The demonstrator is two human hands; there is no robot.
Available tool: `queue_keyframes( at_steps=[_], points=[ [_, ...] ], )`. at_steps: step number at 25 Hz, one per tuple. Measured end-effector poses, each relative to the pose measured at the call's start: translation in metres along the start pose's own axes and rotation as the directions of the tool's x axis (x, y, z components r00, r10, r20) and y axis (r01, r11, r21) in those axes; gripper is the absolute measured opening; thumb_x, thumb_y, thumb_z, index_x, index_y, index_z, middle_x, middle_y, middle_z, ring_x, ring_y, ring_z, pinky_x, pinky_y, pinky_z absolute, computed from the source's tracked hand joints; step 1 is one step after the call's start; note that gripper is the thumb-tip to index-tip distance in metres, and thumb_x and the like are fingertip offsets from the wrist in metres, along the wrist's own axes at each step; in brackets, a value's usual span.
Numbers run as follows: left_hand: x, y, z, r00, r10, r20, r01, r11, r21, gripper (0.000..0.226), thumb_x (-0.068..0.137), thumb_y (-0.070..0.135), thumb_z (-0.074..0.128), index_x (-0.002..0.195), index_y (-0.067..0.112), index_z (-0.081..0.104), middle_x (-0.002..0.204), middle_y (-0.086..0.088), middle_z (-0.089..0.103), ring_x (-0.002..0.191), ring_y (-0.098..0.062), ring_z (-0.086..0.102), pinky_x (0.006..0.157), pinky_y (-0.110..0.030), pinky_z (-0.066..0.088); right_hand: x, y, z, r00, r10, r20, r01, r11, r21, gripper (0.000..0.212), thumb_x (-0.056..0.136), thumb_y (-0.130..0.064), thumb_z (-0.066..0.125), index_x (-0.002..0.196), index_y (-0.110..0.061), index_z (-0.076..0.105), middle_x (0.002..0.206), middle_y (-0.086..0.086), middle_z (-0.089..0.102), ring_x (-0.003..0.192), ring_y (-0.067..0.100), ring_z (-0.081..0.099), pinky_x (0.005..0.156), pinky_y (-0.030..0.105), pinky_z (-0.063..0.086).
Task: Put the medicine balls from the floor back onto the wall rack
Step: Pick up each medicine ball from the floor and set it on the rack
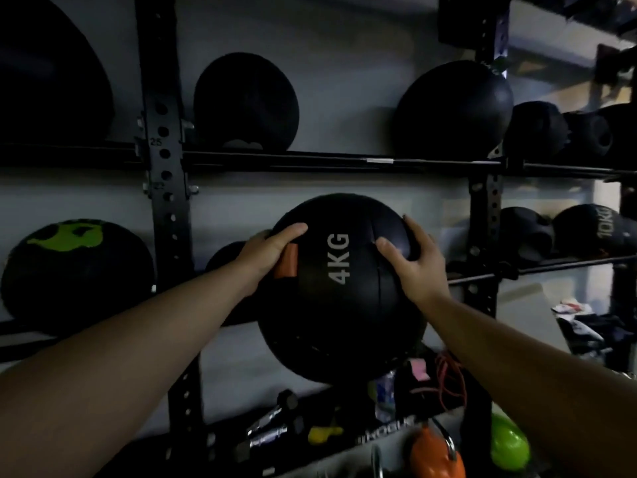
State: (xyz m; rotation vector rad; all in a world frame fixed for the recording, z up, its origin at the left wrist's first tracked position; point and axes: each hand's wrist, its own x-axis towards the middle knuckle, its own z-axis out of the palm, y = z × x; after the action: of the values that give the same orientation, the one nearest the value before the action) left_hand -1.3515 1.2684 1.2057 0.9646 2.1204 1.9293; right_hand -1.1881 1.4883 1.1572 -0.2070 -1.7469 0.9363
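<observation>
Gripping 4KG medicine ball (pixel 337 305) at frame centre with left hand (pixel 272 251) and right hand (pixel 417 260), close before the wall rack (pixel 162 160).

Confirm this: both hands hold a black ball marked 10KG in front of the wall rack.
Wrong marking: in the head view the ball reads 4KG, not 10KG. Otherwise right: the left hand and right hand hold the black ball in front of the wall rack.

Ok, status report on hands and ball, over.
Both hands on: left hand and right hand grip the 4KG ball. Ball up at the lower rail, seating unclear. Close beside left hand: small black ball.
</observation>
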Motion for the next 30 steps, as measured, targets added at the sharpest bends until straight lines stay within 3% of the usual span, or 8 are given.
queue_keyframes(
  at_steps=[5,9,12,15,17,20,24,30],
  points=[
    [0.119,0.023,0.028,0.995,-0.075,-0.065,0.070,0.995,-0.068,0.098,0.042,0.084,0.073,0.118,0.022,0.078,0.107,-0.010,0.081,0.097,-0.031,0.077,0.095,-0.043,0.061,0.137,0.039,0.032,0.995,0.015,-0.102,-0.001,0.991,0.135,0.086,0.069,-0.070,0.074,0.141,-0.026,0.059,0.116,-0.003,0.070,0.100,-0.002,0.065,0.088,0.011,0.048],
    [0.175,0.023,0.033,0.989,-0.063,-0.135,0.042,0.987,-0.152,0.093,0.047,0.086,0.070,0.117,0.025,0.078,0.101,-0.005,0.084,0.095,-0.026,0.080,0.095,-0.040,0.060,0.251,0.057,0.073,0.992,-0.103,-0.078,0.105,0.994,0.022,0.036,0.080,-0.061,0.075,0.085,-0.026,0.071,0.078,-0.016,0.069,0.070,-0.015,0.061,0.063,0.003,0.039],
    [0.183,-0.012,0.050,0.907,0.270,-0.323,-0.234,0.961,0.144,0.094,0.058,0.089,0.065,0.137,0.039,0.068,0.133,0.005,0.074,0.126,-0.018,0.067,0.107,-0.029,0.052,0.309,0.080,0.107,0.973,-0.194,-0.127,0.195,0.981,-0.002,0.034,0.084,-0.055,0.067,0.069,-0.026,0.060,0.067,-0.018,0.061,0.068,-0.003,0.060,0.065,0.012,0.040],
    [0.180,-0.044,0.086,0.787,0.594,-0.168,-0.364,0.666,0.651,0.114,0.062,0.098,0.059,0.161,0.045,0.039,0.171,0.003,0.035,0.158,-0.021,0.030,0.127,-0.044,0.028,0.347,0.107,0.128,0.924,-0.306,-0.230,0.283,0.951,-0.128,0.038,0.087,-0.055,0.061,0.068,-0.023,0.054,0.070,-0.008,0.059,0.081,0.021,0.063,0.068,0.031,0.041],
    [0.186,-0.050,0.104,0.731,0.679,-0.070,-0.366,0.476,0.800,0.115,0.063,0.095,0.062,0.163,0.044,0.036,0.174,0.008,0.027,0.160,-0.024,0.023,0.127,-0.053,0.026,0.358,0.124,0.133,0.838,-0.461,-0.291,0.413,0.886,-0.213,0.039,0.092,-0.050,0.061,0.067,-0.021,0.055,0.074,0.002,0.061,0.083,0.030,0.062,0.062,0.032,0.032],
    [0.208,-0.043,0.112,0.751,0.654,-0.091,-0.356,0.517,0.779,0.108,0.062,0.082,0.069,0.158,0.038,0.046,0.169,0.008,0.036,0.156,-0.020,0.033,0.124,-0.055,0.032,0.360,0.139,0.128,0.740,-0.589,-0.325,0.563,0.807,-0.180,0.037,0.093,-0.040,0.064,0.067,-0.013,0.063,0.071,0.007,0.062,0.076,0.032,0.061,0.059,0.032,0.030],
    [0.230,-0.047,0.098,0.713,0.696,-0.087,-0.389,0.495,0.777,0.101,0.067,0.074,0.073,0.156,0.033,0.050,0.164,0.002,0.044,0.151,-0.025,0.041,0.120,-0.058,0.037,0.347,0.161,0.118,0.778,-0.613,0.136,0.551,0.770,0.320,0.022,0.087,-0.048,0.065,0.088,-0.029,0.075,0.084,-0.008,0.067,0.085,0.019,0.065,0.074,0.034,0.047],
    [0.215,-0.039,0.103,0.808,0.578,-0.112,-0.293,0.560,0.775,0.102,0.066,0.084,0.065,0.158,0.048,0.037,0.171,0.006,0.032,0.156,-0.023,0.030,0.124,-0.055,0.032,0.316,0.152,0.094,0.813,-0.482,0.328,0.470,0.874,0.119,0.025,0.097,-0.039,0.069,0.119,-0.029,0.076,0.120,0.005,0.068,0.119,0.029,0.059,0.107,0.047,0.043]
  ],
)
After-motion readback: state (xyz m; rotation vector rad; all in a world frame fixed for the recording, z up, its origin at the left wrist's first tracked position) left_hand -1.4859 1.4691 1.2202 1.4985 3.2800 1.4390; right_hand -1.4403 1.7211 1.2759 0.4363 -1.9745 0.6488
